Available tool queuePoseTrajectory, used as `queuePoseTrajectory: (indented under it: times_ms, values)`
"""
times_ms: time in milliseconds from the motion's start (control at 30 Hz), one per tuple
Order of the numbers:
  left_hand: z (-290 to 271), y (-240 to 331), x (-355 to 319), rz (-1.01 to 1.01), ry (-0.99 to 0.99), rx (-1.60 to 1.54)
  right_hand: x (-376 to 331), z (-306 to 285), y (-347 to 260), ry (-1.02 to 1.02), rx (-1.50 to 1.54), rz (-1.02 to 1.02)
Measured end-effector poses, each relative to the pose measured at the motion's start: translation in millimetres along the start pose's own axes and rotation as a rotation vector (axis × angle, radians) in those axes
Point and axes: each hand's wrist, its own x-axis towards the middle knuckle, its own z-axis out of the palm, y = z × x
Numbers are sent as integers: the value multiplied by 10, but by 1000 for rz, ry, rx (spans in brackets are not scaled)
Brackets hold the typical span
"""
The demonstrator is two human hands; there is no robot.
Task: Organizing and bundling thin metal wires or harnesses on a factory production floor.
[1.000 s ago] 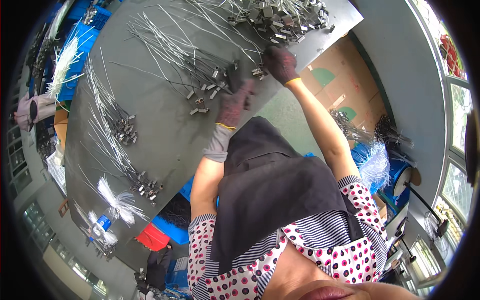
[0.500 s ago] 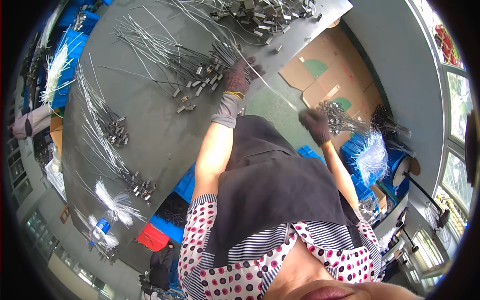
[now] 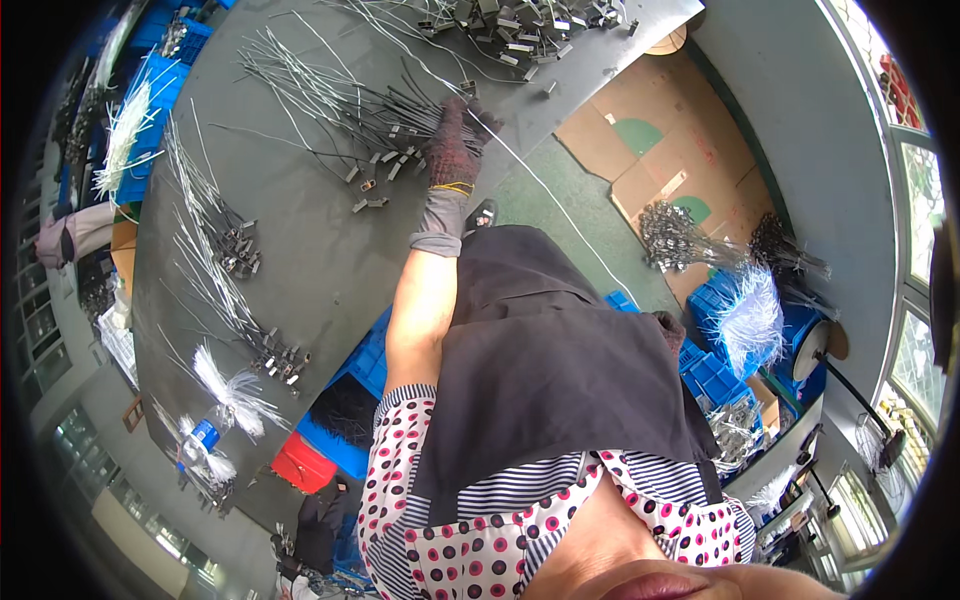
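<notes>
Grey table (image 3: 335, 250) is the landmark here: on it, near its right edge, lies a bundle of dark cables (image 3: 415, 112) whose pale tails fan out toward the table's far left. The left hand (image 3: 456, 150), in a dark red knit glove, rests over the right end of this bundle, its fingers seemingly curled closed around the cables, with small metal connectors (image 3: 400, 163) just beside the wrist. Past that hand runs a long white strand (image 3: 562, 206), crossing the table and going off its right edge toward the right hand (image 3: 667, 326). This hand, also gloved, is well off the table and mostly hidden behind the black apron (image 3: 570, 350); how its fingers stand, and whether they grip the strand, I cannot tell. I judge the step in hand to be drawing the strand out while the bundle is steadied; a next move would call for a firm left grip and an even pull that clears the connector pile (image 3: 520, 35) at the table's far end.
</notes>
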Motion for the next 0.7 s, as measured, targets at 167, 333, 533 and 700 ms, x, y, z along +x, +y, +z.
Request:
queuePoseTrajectory:
  times_ms: [167,333,533,700]
  values:
    - [-100,19,-62,49,48,-10,84,-21,-60,-7,-48,8]
    - [-268,51,-96,66,108,249,346,198,-221,-46,-52,48]
    - [-86,-48,-496,-39,67,241,592,934,-1047,-234,40,-80]
    - [138,-15,-733,-124,29,305,728,1743,-2063,-454,186,-210]
